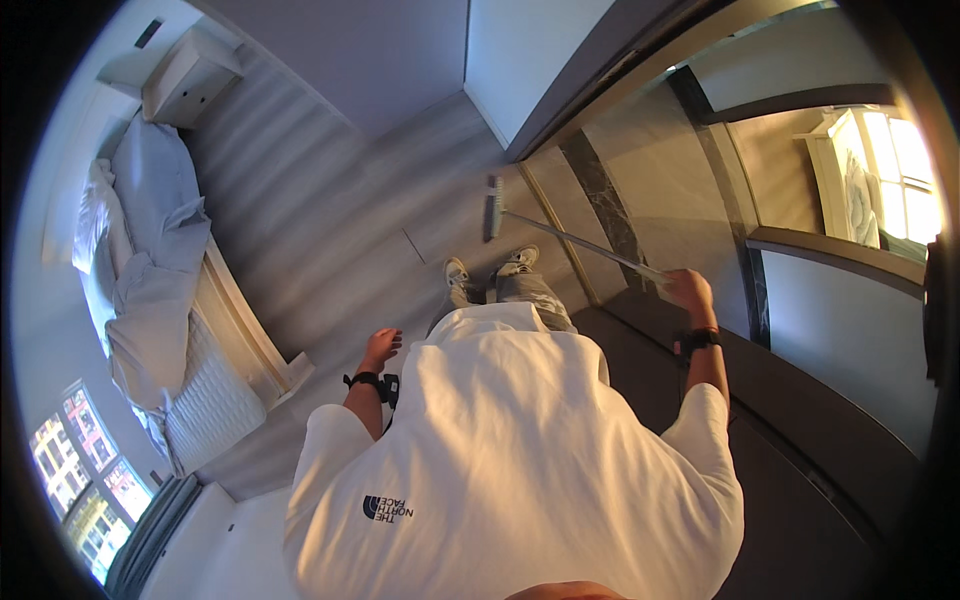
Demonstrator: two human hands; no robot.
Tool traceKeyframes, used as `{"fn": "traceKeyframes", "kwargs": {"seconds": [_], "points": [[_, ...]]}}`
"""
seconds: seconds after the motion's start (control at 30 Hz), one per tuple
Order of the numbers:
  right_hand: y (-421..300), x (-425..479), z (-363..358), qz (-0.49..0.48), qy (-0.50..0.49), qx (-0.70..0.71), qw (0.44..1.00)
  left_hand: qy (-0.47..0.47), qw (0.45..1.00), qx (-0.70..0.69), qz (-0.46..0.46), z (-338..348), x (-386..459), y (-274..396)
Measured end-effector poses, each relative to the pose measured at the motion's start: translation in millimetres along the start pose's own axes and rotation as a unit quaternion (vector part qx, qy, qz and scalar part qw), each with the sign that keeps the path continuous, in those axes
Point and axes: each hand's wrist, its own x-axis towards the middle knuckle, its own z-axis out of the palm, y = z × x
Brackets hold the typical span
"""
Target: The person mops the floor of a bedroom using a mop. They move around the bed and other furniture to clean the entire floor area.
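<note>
My right hand [688,291], out to the right, grips the end of a long-handled floor brush. Its thin pale handle [577,240] slants down to the left across a gold threshold strip. The brush head [494,208], narrow with a light back and a row of bristles, rests on the wood-look floor [337,202] just ahead of my shoes [491,266]. My left hand [384,345] hangs beside my hip with loosely bent fingers and holds nothing. Each wrist wears a black strap with a small device.
To the left stands a bed with a bare quilted mattress [214,390] and rumpled bedding [154,292]. A white nightstand [191,79] is beyond it. On the right, the gold threshold strip [559,225] borders tiled floor with a dark marble band [604,199]. A wall corner [510,142] juts in ahead.
</note>
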Motion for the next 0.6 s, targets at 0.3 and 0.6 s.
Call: {"fn": "traceKeyframes", "kwargs": {"seconds": [0.3, 0.6], "points": [[-99.7, 57.5, 105.6, 0.024, -0.054, 0.024, 0.998, 0.032, 0.999, -0.026, 0.000, -49.6, -24.9, -50.2], [16.2, 24.3, 107.2, 0.024, -0.059, -0.054, 0.997, -0.016, 0.997, 0.051, 0.048, -47.8, 5.0, -56.3]]}}
